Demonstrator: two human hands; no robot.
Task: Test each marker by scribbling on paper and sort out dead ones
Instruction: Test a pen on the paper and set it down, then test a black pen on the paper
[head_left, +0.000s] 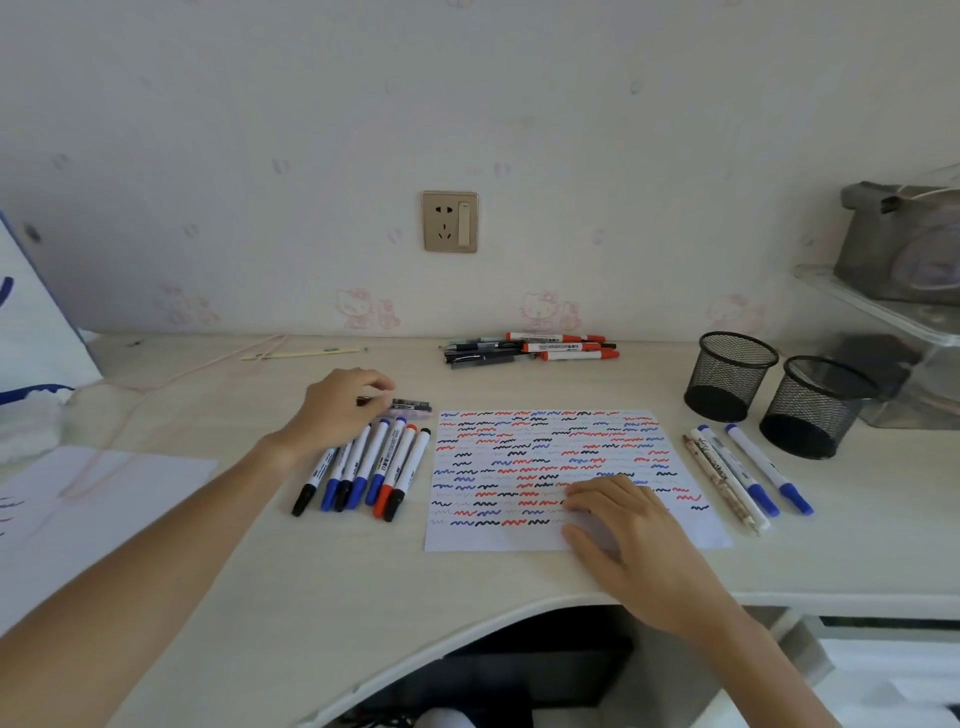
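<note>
Your right hand (621, 525) lies nearest, flat on the lower right part of the scribble paper (545, 467), fingers straight and relaxed, pinning the sheet to the bench (322, 582). That paper sits in the middle of the bench and is covered with rows of short black, red and blue squiggles, some bold and some faint. Your left hand (340, 408) reaches across to the left of the sheet, its grip curled round a dark pen (410, 404) at the far end of a row of markers (363, 470); a pale capped marker lies just under the pen, touching it. The row holds seven white-barrelled markers lying side by side, caps toward you: black, blue and one red. To the right of the paper a second small group (748, 475) lies apart from the first: two blue-capped markers and two slim patterned pens, angled together. Beyond them stand two black mesh pen cups (727, 376), upright, close beside each other. At the back of the bench, near the wall, a loose pile of pens and red-capped markers (540, 349) lies crosswise. Another white sheet (93, 499) with a few marks rests at the far left edge.
</note>
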